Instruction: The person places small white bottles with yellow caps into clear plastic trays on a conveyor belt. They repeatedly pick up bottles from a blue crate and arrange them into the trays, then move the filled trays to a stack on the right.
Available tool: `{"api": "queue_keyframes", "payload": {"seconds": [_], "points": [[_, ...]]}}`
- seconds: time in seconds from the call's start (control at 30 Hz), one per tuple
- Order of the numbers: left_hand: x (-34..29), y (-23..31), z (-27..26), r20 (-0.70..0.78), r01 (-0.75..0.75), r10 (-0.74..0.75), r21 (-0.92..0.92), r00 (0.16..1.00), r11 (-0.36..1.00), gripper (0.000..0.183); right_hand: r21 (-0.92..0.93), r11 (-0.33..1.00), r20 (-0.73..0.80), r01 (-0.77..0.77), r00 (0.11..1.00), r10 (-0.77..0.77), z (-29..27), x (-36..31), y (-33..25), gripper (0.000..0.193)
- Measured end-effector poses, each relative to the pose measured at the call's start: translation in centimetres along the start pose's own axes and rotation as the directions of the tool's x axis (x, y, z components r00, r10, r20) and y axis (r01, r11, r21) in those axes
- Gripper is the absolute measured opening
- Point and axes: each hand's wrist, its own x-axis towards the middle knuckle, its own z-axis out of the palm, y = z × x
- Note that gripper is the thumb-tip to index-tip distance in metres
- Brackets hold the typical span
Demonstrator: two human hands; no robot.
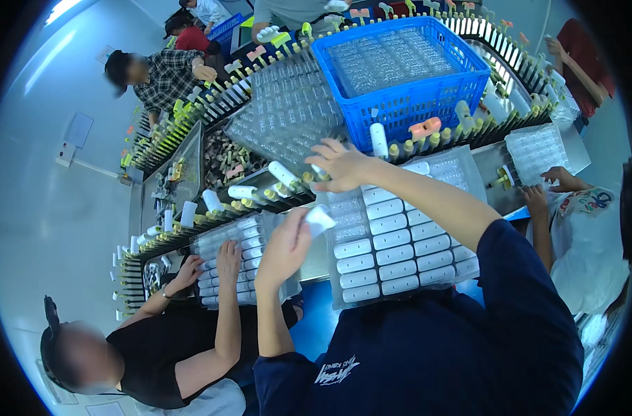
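Note:
My left hand point(286, 249) is closed on a glossy white plastic cover point(319, 220), held above the left edge of a clear blister tray point(345, 226). Rows of white covers point(398, 260) lie in that tray, while some pockets at its upper left hold none. My right hand point(346, 168) reaches across to the conveyor's row of yellow-tipped posts, fingers spread. Close by its fingertips a white cover point(317, 170) shows partly; the hand hides the rest, and no firm grip on it is visible. Another white cover point(283, 176) sits on posts left of this hand.
A blue crate point(413, 111) with clear trays stands inside the looped conveyor, beside stacked clear trays point(281, 104). A co-worker at left has hands over another filled tray point(226, 277). At right, a co-worker's hands are near a clear tray point(538, 152). Others work farther back.

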Motion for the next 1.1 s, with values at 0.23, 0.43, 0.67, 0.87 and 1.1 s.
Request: {"api": "queue_keyframes", "payload": {"seconds": [0.23, 0.43, 0.67, 0.87, 1.1], "points": [[2.8, 3.0, -0.6, -0.289, -0.09, 0.08, -0.022, 0.954, 0.996, 0.039, 0.12, 0.927, -0.333, 0.355, 0.894, -0.299, -2.0, -10.3, -2.2, 0.05], [13.7, 3.4, 6.6, -0.242, -0.335, 0.414, 0.308, 0.878, 0.89, 0.032, 0.136, 0.983, -0.132, 0.12, 0.986, -0.102, -1.6, -24.3, 0.0, 0.034], [18.1, -1.0, 11.5, -0.139, -0.206, 0.294, 0.445, 0.946, 0.871, 0.043, 0.05, 0.999, -0.321, 0.015, 0.947, 0.002, 1.3, -25.2, 1.3, 0.037], [15.8, -1.6, 9.4, -0.103, -0.039, 0.12, 0.574, 0.987, 0.818, 0.05, 0.025, 0.997, -0.302, -0.079, 0.95, 0.083, 2.5, -23.4, 1.5, 0.036], [14.0, -5.6, 4.8, -0.138, -0.083, 0.162, 0.455, 0.977, 0.886, 0.055, 0.017, 0.999, -0.349, -0.038, 0.936, 0.042, 2.6, -23.0, 1.7, 0.03]]}}
